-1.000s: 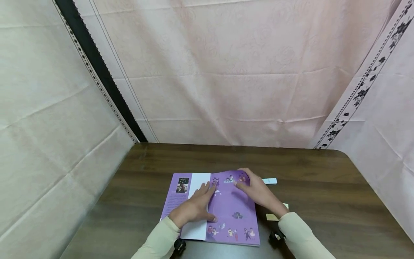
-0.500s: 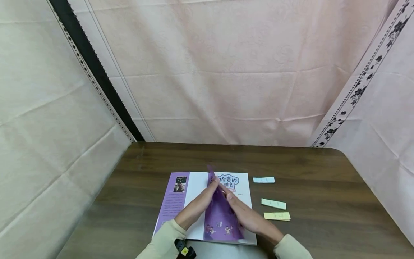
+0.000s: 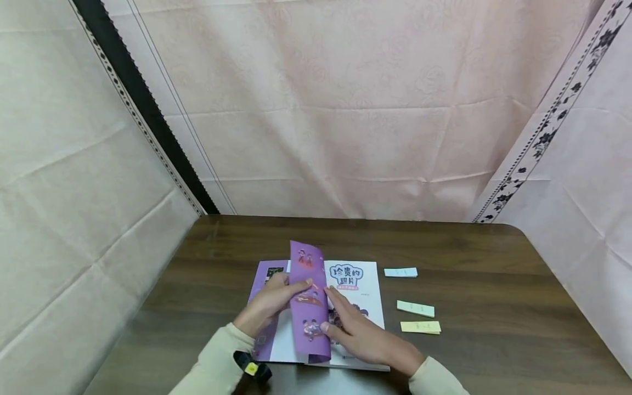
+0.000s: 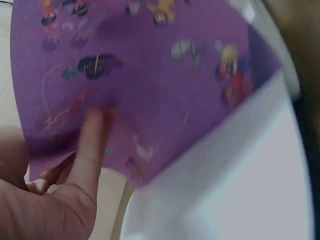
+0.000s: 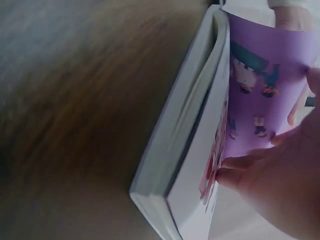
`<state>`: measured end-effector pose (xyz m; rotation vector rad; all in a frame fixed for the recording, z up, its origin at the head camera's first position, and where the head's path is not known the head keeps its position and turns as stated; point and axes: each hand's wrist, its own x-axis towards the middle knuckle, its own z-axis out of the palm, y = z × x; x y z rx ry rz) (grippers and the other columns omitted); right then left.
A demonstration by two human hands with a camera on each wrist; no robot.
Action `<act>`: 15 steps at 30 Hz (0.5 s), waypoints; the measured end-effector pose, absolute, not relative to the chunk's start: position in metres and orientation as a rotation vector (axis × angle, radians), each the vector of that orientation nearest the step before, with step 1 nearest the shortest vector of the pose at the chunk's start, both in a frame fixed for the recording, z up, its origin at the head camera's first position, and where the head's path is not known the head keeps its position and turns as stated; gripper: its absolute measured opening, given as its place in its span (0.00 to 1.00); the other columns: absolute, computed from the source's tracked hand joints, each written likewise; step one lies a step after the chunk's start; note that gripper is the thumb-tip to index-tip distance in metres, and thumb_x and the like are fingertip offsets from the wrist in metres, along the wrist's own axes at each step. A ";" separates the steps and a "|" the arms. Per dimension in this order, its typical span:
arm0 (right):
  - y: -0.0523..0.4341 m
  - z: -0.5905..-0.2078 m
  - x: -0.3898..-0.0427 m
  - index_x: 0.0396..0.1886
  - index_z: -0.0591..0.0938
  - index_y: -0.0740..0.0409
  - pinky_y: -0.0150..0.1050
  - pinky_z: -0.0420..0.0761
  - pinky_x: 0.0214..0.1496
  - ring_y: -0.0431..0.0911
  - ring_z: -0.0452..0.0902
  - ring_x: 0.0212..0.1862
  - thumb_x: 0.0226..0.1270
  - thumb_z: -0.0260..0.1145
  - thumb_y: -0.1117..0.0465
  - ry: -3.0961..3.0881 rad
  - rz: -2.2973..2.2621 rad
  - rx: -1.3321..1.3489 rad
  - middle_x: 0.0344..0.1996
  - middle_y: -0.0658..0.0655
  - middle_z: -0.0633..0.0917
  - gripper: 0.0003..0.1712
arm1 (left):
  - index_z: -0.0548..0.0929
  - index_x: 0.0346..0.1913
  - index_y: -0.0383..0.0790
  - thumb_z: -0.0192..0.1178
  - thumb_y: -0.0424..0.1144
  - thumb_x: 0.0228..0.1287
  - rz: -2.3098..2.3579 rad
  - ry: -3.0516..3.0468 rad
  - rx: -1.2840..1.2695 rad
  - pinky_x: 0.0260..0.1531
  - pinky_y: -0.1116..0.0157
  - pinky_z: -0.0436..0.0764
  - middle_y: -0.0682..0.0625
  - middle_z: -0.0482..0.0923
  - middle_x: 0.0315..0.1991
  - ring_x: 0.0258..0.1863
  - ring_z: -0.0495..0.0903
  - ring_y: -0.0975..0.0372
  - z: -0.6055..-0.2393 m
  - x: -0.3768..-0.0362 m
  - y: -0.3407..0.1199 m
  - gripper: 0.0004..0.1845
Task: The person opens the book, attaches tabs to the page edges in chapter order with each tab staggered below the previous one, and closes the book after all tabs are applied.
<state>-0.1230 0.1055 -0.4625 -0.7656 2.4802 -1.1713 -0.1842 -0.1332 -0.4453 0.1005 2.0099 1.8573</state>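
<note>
Head view places an open book (image 3: 362, 285) in the lower centre of the frame, flat on a dark wooden table (image 3: 474, 258), with a purple leaf (image 3: 308, 299) stood up on end over the gutter. The leaf is pinched by the left hand (image 3: 269, 304), thumb in front and fingers behind, while the right hand (image 3: 357, 332) is laid flat with straight fingers on the white title page, its fingertips touching the leaf's lower edge. A crease or tear near the spine is judged possible if the leaf is pulled sideways while the right hand pins its foot; the glossy sheet could also slip from the pinch and fall back. Three paper slips (image 3: 416, 309) lie just right of the book and could be brushed off by a sleeve. In the left wrist view only a blurred purple sheet (image 4: 145, 80) and one finger (image 4: 90, 150) are made out; the thumb is hidden. In the right wrist view the book's page block (image 5: 185, 150) is seen edge-on, the table is blurred, and the hand (image 5: 280, 185) is cut off at the lower right. The print on the slips cannot be read.
</note>
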 end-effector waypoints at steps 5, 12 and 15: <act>0.098 -0.462 -0.124 0.88 0.47 0.52 0.65 0.48 0.82 0.60 0.42 0.85 0.78 0.57 0.33 2.532 -0.899 -0.865 0.86 0.59 0.50 0.53 | 0.81 0.60 0.26 0.68 0.45 0.72 1.713 2.077 0.095 0.36 0.59 0.89 0.43 0.90 0.37 0.32 0.90 0.56 -0.434 -0.195 -0.175 0.25; 0.083 -0.459 -0.124 0.87 0.54 0.50 0.69 0.47 0.81 0.61 0.40 0.85 0.74 0.65 0.35 2.569 -0.611 -0.899 0.86 0.54 0.52 0.53 | 0.88 0.44 0.31 0.69 0.48 0.71 1.482 2.292 0.035 0.29 0.60 0.89 0.43 0.90 0.29 0.25 0.90 0.55 -0.434 -0.204 -0.212 0.19; 0.078 -0.460 -0.122 0.87 0.56 0.48 0.72 0.47 0.80 0.62 0.40 0.85 0.73 0.65 0.34 2.599 -0.547 -0.875 0.86 0.52 0.52 0.52 | 0.89 0.38 0.33 0.71 0.45 0.69 1.405 2.377 0.027 0.26 0.61 0.88 0.44 0.89 0.26 0.23 0.88 0.57 -0.440 -0.205 -0.214 0.15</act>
